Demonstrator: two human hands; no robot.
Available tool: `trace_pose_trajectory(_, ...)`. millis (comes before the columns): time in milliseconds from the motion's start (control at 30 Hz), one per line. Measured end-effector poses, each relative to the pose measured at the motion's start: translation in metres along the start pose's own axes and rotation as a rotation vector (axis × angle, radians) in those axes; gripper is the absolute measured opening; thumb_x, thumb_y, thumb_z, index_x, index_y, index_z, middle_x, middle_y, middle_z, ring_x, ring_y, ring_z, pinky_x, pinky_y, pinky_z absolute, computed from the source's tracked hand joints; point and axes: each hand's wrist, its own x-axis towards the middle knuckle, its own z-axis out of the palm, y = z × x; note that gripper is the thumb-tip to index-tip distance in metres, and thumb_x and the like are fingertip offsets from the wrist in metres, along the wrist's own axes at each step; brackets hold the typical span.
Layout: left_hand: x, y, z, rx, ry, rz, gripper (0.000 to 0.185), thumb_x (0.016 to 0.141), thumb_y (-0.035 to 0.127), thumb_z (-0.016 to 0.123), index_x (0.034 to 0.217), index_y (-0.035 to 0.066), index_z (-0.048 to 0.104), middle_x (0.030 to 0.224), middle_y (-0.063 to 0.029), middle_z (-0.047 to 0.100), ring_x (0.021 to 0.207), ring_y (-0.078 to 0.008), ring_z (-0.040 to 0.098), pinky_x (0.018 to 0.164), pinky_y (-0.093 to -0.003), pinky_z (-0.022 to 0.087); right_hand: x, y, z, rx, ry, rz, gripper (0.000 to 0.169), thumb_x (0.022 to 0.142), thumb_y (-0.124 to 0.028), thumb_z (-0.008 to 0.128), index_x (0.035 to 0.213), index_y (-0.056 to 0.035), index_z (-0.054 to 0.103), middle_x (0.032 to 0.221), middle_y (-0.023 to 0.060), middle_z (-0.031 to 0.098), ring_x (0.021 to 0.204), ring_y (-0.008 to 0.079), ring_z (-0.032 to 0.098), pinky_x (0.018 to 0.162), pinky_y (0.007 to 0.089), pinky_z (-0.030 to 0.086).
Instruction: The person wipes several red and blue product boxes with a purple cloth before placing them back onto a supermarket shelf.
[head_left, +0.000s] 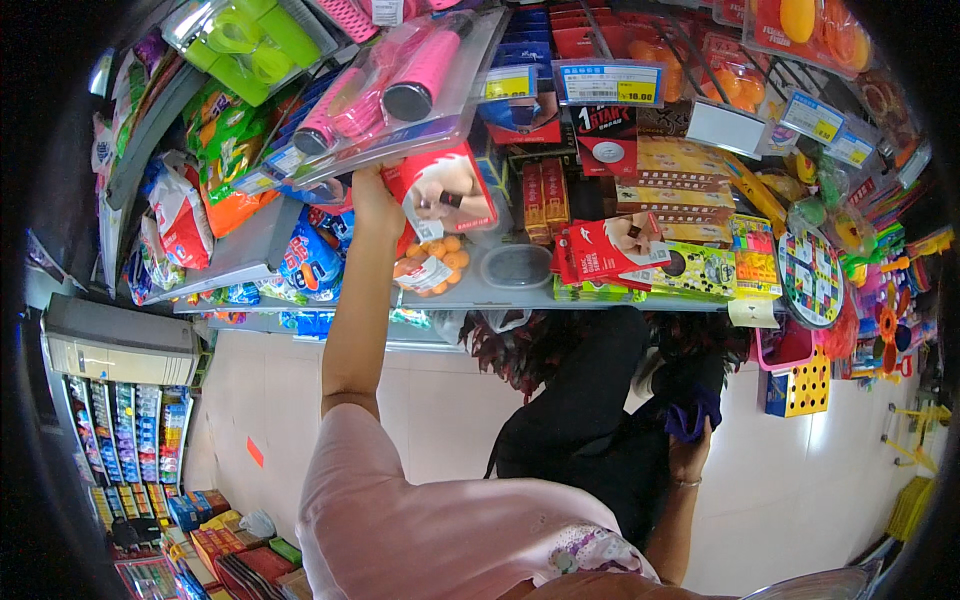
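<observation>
My left hand reaches up to the shop display, at a red packet with a wrist-support picture; its fingers are partly hidden behind the packets. Just above it hangs a clear blister pack of pink-handled skipping ropes. Low on the right, by my black trousers, my right hand grips a dark purple cloth. Below the left hand, a net bag of orange balls sits on the shelf beside a clear plastic container. More red packets lie to the right.
The grey shelf edge crosses in front of me, with metal hooks and price tags overhead. Boxed games and a round board game stand right. Dark feather dusters hang beneath. Snack bags are at left; cartons stand lower left.
</observation>
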Motion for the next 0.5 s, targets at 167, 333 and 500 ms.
trace_pose_trajectory(167, -0.037, 0.010, -0.016, -0.103, -0.205, -0.053, 0.034, 0.073, 0.006, 0.044, 0.105, 0.000, 0.054, 0.109, -0.0112, 0.059, 0.104, -0.0232, 0.055, 0.094, -0.0356, 0.041, -0.004, -0.001, -0.008, 0.022, 0.043, -0.006, 0.047, 0.091, -0.035, 0.048, 0.129, -0.0064, 0.042, 0.129, 0.0107, 0.048, 0.116, 0.0283, 0.048, 0.098, 0.0411, 0.040)
trace_pose_trajectory(333, -0.033, 0.034, -0.009, -0.103, -0.194, -0.154, 0.037, 0.067, 0.007, 0.048, 0.103, 0.000, 0.054, 0.106, -0.0124, 0.060, 0.102, -0.0271, 0.057, 0.093, -0.0408, 0.042, -0.003, -0.004, -0.007, -0.008, 0.027, 0.006, 0.048, 0.091, -0.034, 0.049, 0.129, -0.0058, 0.042, 0.129, 0.0114, 0.048, 0.116, 0.0293, 0.048, 0.099, 0.0420, 0.039)
trace_pose_trajectory(500, -0.052, 0.017, -0.019, -0.316, -0.409, -0.206, 0.053, 0.066, 0.006, 0.050, 0.119, -0.001, 0.046, 0.119, -0.0148, 0.053, 0.112, -0.0288, 0.050, 0.099, -0.0420, 0.037, 0.000, -0.002, -0.016, 0.024, 0.012, -0.006, 0.052, 0.090, -0.037, 0.049, 0.130, -0.0062, 0.041, 0.127, 0.0111, 0.049, 0.115, 0.0282, 0.049, 0.097, 0.0417, 0.040)
